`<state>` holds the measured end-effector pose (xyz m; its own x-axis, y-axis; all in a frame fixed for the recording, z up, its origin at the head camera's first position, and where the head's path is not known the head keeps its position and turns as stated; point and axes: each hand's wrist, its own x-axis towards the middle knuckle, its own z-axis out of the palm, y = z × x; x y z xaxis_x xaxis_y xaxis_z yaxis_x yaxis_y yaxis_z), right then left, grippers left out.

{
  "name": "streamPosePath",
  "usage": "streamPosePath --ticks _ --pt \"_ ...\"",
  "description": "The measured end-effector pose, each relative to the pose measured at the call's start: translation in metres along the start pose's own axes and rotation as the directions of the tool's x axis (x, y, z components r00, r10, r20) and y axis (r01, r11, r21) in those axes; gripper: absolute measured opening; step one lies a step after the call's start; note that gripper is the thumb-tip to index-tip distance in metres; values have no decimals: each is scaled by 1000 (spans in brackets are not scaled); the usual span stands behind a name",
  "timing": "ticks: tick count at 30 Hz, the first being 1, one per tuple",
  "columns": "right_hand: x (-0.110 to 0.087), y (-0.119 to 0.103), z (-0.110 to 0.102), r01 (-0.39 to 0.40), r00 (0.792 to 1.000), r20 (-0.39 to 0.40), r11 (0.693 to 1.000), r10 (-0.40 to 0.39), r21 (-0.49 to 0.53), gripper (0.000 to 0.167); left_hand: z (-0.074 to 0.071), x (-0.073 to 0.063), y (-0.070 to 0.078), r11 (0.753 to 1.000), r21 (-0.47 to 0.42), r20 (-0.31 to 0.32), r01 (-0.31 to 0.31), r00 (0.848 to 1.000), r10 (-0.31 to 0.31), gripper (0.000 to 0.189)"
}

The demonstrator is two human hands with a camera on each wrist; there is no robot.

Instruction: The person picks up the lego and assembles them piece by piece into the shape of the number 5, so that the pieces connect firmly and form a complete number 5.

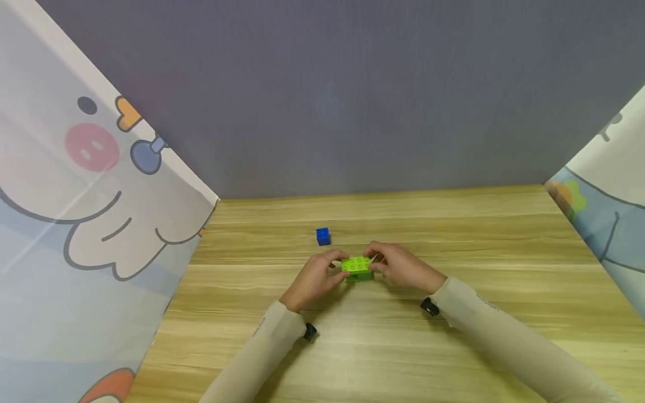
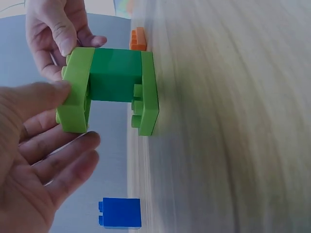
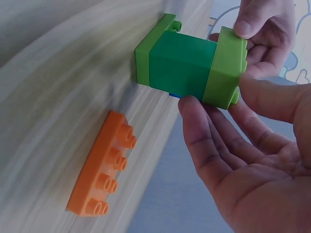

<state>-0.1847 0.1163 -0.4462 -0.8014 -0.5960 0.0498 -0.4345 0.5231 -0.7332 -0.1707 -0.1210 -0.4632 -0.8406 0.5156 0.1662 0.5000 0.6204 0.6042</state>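
Between my hands on the table stands a stack of toy bricks: a light green brick (image 1: 355, 263) on top, a dark green block (image 2: 116, 73) in the middle, a light green base brick (image 2: 151, 99) below. Studs on the base's left part are bare, and the top brick overhangs that side. My left hand (image 1: 314, 278) pinches the top brick's left end with thumb and fingers. At the right end, my right hand (image 1: 400, 267) grips the same brick, its thumb on the studded top. Whether the top brick sits fully down cannot be told.
Beyond the stack, slightly left, a blue brick (image 1: 323, 236) stands on the wooden table (image 1: 363, 347). An orange brick (image 3: 95, 167) lies right of the stack, hidden in the head view. A grey panel (image 1: 322, 101) rises at the back, with cartoon-printed sheets (image 1: 96, 224) on both sides.
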Motion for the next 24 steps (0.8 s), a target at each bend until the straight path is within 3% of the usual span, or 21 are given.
streamPosePath --ticks 3,6,11,15,19,24 --pt "-1 1 0 14 1000 10 1000 -14 -7 27 -3 0 0 997 -59 50 52 998 -50 37" --pt "-1 0 -2 11 1000 24 1000 -11 -9 35 -7 2 -4 992 -99 50 72 997 -67 41" --pt "-1 -3 -6 -3 999 36 1000 3 2 42 -19 14 -16 997 -51 -91 50 994 -54 32" --pt "-3 -3 -9 10 999 34 1000 -10 7 43 -25 23 -26 996 -7 -209 89 974 -89 36" --pt "-5 -3 -11 -12 999 35 1000 12 8 43 -28 29 -33 979 33 -232 200 954 -188 47" --pt "-7 -5 -12 -14 999 41 1000 14 6 43 -31 30 -40 933 83 -208 351 921 -328 59"
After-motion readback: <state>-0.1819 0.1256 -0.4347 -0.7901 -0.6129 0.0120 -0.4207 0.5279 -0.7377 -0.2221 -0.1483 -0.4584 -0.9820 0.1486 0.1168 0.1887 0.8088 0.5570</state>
